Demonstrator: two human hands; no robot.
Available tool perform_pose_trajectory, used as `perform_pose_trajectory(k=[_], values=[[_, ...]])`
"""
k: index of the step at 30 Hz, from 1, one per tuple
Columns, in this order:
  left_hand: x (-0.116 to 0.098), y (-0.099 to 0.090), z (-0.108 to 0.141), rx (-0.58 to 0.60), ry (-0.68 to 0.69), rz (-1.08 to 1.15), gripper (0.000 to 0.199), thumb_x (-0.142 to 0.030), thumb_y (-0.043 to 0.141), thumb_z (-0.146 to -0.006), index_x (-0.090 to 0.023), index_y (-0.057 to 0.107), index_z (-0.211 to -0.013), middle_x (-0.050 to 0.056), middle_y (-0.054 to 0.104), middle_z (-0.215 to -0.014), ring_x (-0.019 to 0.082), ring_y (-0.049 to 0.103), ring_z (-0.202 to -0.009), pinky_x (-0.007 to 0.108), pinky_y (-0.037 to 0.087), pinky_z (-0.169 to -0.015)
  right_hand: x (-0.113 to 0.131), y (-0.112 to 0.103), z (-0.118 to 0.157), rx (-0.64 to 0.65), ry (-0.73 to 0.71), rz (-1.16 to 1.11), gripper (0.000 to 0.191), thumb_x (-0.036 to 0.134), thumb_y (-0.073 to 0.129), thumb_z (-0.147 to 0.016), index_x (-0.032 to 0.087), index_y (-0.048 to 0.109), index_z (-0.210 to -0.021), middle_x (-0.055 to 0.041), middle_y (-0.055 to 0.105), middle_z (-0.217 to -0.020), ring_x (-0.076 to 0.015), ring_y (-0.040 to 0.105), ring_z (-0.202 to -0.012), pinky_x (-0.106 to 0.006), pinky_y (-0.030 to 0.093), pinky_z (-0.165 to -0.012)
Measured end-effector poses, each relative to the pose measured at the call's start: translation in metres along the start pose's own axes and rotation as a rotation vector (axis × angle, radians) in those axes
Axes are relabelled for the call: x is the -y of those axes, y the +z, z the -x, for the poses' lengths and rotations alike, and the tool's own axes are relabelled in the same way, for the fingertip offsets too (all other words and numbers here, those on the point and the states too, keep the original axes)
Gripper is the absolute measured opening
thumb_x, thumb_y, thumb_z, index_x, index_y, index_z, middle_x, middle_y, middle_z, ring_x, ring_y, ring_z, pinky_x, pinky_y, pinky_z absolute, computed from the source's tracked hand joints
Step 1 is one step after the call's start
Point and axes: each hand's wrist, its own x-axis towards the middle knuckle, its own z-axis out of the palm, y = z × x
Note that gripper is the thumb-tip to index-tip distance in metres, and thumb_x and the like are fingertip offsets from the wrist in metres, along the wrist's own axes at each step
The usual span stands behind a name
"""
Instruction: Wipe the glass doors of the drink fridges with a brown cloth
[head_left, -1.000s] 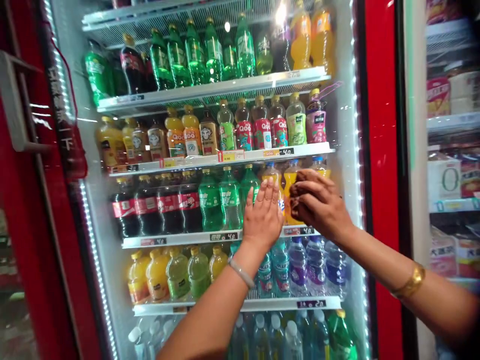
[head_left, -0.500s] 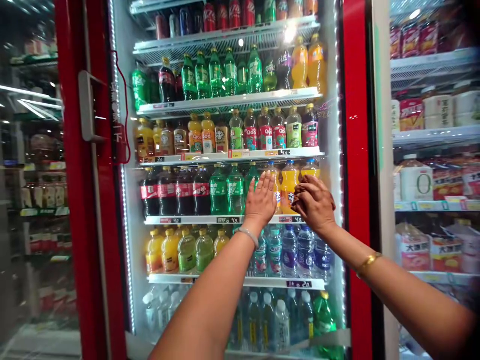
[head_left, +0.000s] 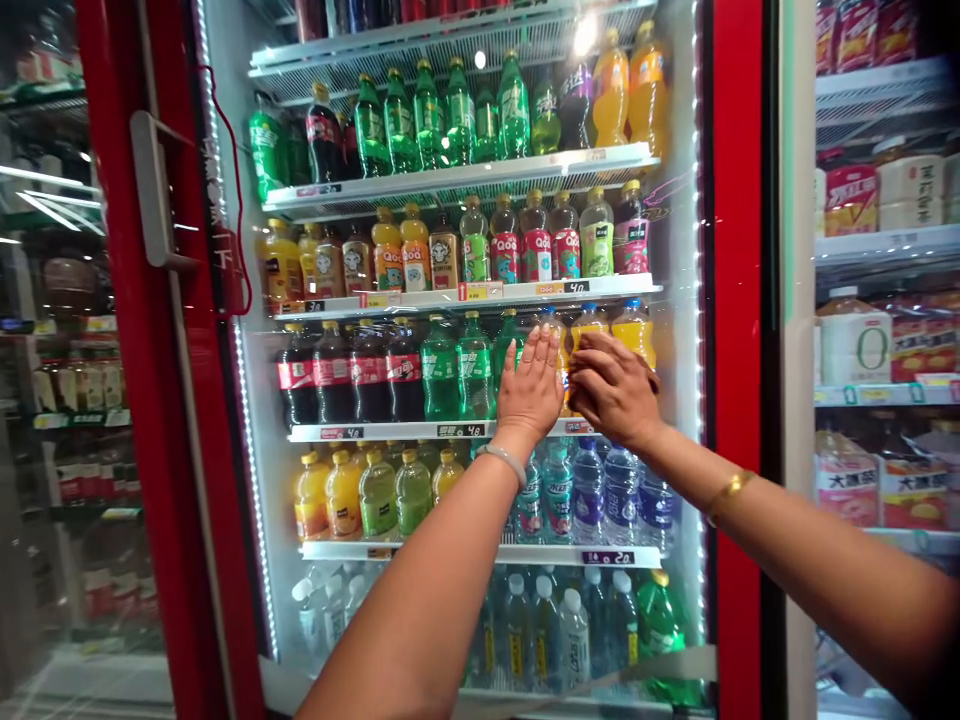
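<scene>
My left hand (head_left: 534,378) lies flat with its fingers stretched upward, at the glass of a red-framed drinks fridge (head_left: 739,250). Close beside it, my right hand (head_left: 613,388) is bent over a crumpled brown cloth (head_left: 655,380), mostly hidden under the fingers and palm. Behind the glass and partly covered by both hands are orange soda bottles (head_left: 634,338) with blue caps. Green soda bottles (head_left: 475,368) stand just left of my left hand.
A grey door handle (head_left: 154,190) is at the left, with a red cord (head_left: 238,190) beside it. Shelves of cola bottles (head_left: 295,375), juice bottles (head_left: 376,500) and water bottles (head_left: 574,630) fill the fridge. More packaged goods (head_left: 855,345) are shelved at the right.
My right hand has slid left across the glass, closer to my left hand, with the cloth under it. My left hand stays flat in nearly the same spot. The view has shifted slightly.
</scene>
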Motion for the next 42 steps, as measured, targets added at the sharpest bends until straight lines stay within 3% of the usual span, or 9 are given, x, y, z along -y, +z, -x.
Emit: perform_pose_trajectory(k=[3,10,16,21,25,28,32,36,42], values=[[0.002,0.004,0.0,-0.011,0.002,0.003,0.062,-0.025,0.03,-0.104,-0.009,0.022,-0.164,0.009,0.019,-0.173,0.024,0.015,-0.162,0.052,0.017,-0.135,-0.007,0.008,-0.031,0.086,-0.183,-0.09,0.012,0.023,0.064,-0.086,0.026,0.069,-0.096,-0.0031,0.069,-0.124,-0.0235,0.051,-0.141,-0.047,0.045,-0.122],[0.007,0.009,0.003,-0.085,0.015,0.003,0.062,-0.027,0.031,-0.105,-0.01,0.023,-0.164,0.007,0.024,-0.172,0.021,0.018,-0.162,0.047,0.017,-0.136,0.018,0.014,-0.002,-0.109,0.057,0.008,0.018,0.022,0.069,-0.081,0.024,0.067,-0.099,-0.0081,0.067,-0.123,-0.0349,0.051,-0.14,-0.058,0.048,-0.11],[0.01,0.011,0.004,-0.093,0.018,-0.01,0.06,-0.027,0.028,-0.106,-0.009,0.027,-0.163,0.008,0.026,-0.171,0.02,0.021,-0.161,0.043,0.021,-0.135,0.003,0.02,-0.017,-0.012,-0.213,-0.01,0.011,0.021,0.069,-0.082,0.026,0.068,-0.091,-0.0004,0.072,-0.118,-0.0245,0.058,-0.131,-0.043,0.05,-0.108],[0.016,0.01,0.008,-0.054,0.005,0.016,0.067,-0.031,0.038,-0.103,-0.006,0.022,-0.164,0.014,0.019,-0.173,0.026,0.016,-0.162,0.043,0.021,-0.135,0.021,0.015,0.006,-0.116,0.052,0.114,0.015,0.024,0.074,-0.08,0.021,0.068,-0.094,-0.0097,0.069,-0.119,-0.0326,0.054,-0.131,-0.049,0.049,-0.103],[0.036,0.004,0.011,-0.081,0.109,-0.002,0.06,-0.023,0.032,-0.103,-0.004,0.029,-0.161,0.011,0.027,-0.171,0.021,0.022,-0.16,0.036,0.024,-0.133,0.052,0.023,0.0,0.034,-0.181,0.132,0.008,0.026,0.071,-0.085,0.024,0.069,-0.092,-0.003,0.073,-0.115,-0.027,0.057,-0.125,-0.044,0.044,-0.101],[0.052,0.0,0.012,-0.09,0.188,-0.026,0.059,-0.022,0.03,-0.104,-0.006,0.03,-0.161,0.008,0.029,-0.17,0.018,0.024,-0.16,0.037,0.022,-0.134,0.04,0.028,-0.026,0.098,-0.335,0.132,0.006,0.03,0.07,-0.088,0.026,0.07,-0.092,-0.0006,0.074,-0.117,-0.0251,0.057,-0.122,-0.042,0.041,-0.1],[0.068,-0.004,0.021,-0.083,0.166,-0.061,0.062,-0.027,0.033,-0.104,-0.011,0.024,-0.163,0.006,0.025,-0.171,0.02,0.02,-0.161,0.047,0.014,-0.136,0.028,0.034,-0.031,-0.018,-0.162,0.132,0.007,0.027,0.071,-0.086,0.025,0.069,-0.092,-0.0029,0.074,-0.117,-0.0255,0.058,-0.124,-0.042,0.043,-0.1],[0.093,-0.008,0.038,-0.102,0.02,-0.1,0.066,-0.03,0.039,-0.103,-0.012,0.021,-0.164,0.008,0.022,-0.172,0.022,0.02,-0.161,0.051,0.01,-0.135,0.068,0.044,-0.016,-0.076,-0.028,0.142,0.01,0.026,0.073,-0.083,0.023,0.068,-0.091,-0.0058,0.073,-0.114,-0.0286,0.06,-0.123,-0.044,0.045,-0.095],[0.127,-0.013,0.051,-0.123,0.025,-0.152,0.061,-0.029,0.037,-0.104,-0.015,0.027,-0.163,0.002,0.026,-0.171,0.02,0.02,-0.161,0.05,0.01,-0.136,0.088,0.064,-0.078,0.121,-0.401,0.083,0.009,0.033,0.066,-0.09,0.024,0.07,-0.092,-0.0027,0.075,-0.115,-0.0276,0.058,-0.117,-0.043,0.038,-0.093]])
